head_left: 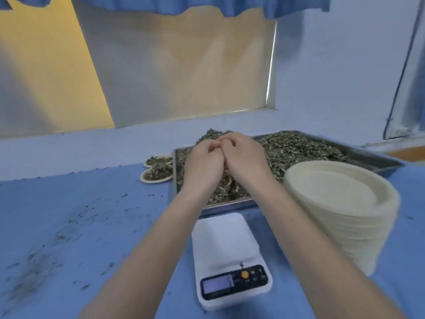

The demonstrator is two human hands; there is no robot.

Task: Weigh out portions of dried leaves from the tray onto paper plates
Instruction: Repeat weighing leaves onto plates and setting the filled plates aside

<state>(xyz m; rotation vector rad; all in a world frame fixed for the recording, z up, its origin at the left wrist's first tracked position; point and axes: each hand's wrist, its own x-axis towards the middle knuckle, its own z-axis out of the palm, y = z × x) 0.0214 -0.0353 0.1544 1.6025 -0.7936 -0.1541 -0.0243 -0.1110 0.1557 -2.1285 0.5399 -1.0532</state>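
Note:
A metal tray (pixel 379 160) heaped with dried leaves (pixel 299 148) lies at the back of the blue table. Over its left half, my left hand (pixel 203 161) and my right hand (pixel 242 155) are pressed side by side, fingers curled round a bunch of the leaves, some sticking out beyond the fingertips and below the palms. A white digital scale (pixel 226 245) stands bare in front of the tray, between my forearms. A tall stack of paper plates (pixel 345 203) stands to the right. Two filled plates (pixel 157 168) sit left of the tray.
Leaf crumbs (pixel 53 249) litter the blue table on the left. A window sill and wall (pixel 115 143) run behind the tray. A cable (pixel 400 88) hangs down the wall at the far right.

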